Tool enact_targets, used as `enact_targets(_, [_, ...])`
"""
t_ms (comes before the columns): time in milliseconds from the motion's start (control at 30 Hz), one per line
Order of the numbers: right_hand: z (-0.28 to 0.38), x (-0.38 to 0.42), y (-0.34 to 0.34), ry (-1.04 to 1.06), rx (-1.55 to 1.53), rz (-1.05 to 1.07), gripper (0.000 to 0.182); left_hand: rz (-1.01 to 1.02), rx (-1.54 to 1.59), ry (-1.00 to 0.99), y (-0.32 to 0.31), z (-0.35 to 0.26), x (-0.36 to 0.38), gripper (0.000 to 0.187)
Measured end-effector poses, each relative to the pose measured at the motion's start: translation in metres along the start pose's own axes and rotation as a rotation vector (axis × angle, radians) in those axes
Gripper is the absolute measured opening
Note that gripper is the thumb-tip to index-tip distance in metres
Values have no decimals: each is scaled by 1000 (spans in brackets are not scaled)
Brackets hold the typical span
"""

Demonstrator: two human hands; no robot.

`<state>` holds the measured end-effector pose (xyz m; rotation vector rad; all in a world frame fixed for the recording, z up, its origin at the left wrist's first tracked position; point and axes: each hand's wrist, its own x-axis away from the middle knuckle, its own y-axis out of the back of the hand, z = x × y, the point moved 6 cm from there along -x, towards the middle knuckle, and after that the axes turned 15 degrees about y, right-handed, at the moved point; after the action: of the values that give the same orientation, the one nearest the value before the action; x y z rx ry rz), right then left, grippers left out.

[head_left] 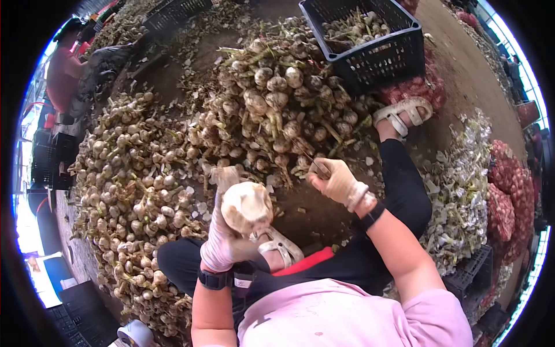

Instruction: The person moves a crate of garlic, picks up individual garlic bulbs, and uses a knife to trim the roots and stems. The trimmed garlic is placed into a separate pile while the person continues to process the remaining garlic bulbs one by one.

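My left hand [221, 236], in a pale glove, is closed around a large, whitish garlic bulb [247, 207] held up close to the camera. The bulb hides most of its fingers. To the right, my gloved right hand [340, 180] grips a small knife [313, 162], its thin blade pointing up and left, apart from the bulb. Beyond both hands rises a heap of untrimmed garlic [277, 98] with stalks and soil on it. Paler garlic bulbs [136, 191] lie spread in a broad pile at my left.
A black plastic crate [370, 55] with some garlic inside stands past the heap, near red mesh sacks [419, 89]. Stalk scraps [459, 196] and more red sacks [509, 196] lie on the right. Another person [72, 75] sits at the far left.
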<state>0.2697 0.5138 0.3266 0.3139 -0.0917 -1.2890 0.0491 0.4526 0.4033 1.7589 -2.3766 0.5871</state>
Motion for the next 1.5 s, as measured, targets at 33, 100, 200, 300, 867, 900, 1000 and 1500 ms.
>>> enact_targets(33, [2, 0, -1, 4, -4, -1, 8, -142, -121, 26, 13, 10, -5, 48])
enact_targets(100, [3, 3, -4, -19, -69, 33, 5, 88, 533, 64, 17, 15, -11, 62])
enact_targets(200, [8, 8, -10, -88, -236, -11, 7, -132, 558, 20, 9, -4, -10, 74])
enact_targets(300, [2, 16, -23, -164, -328, 1, 2, -146, 604, -50, 16, 6, -15, 70])
enact_targets(867, [-35, 24, -48, -139, -215, -76, 7, -253, 873, -583, 43, -33, 9, 52])
enact_targets(900, [-25, 21, -40, -71, -216, -106, 6, 75, 1014, -602, 138, -6, 34, 68])
enact_targets(1000, [6, 16, -27, -262, -248, -164, 4, -93, 1203, -1055, 213, -69, 106, 89])
enact_targets(1500, [12, -1, -57, -390, -426, 35, 12, -946, -541, 584, 284, 258, -168, 51])
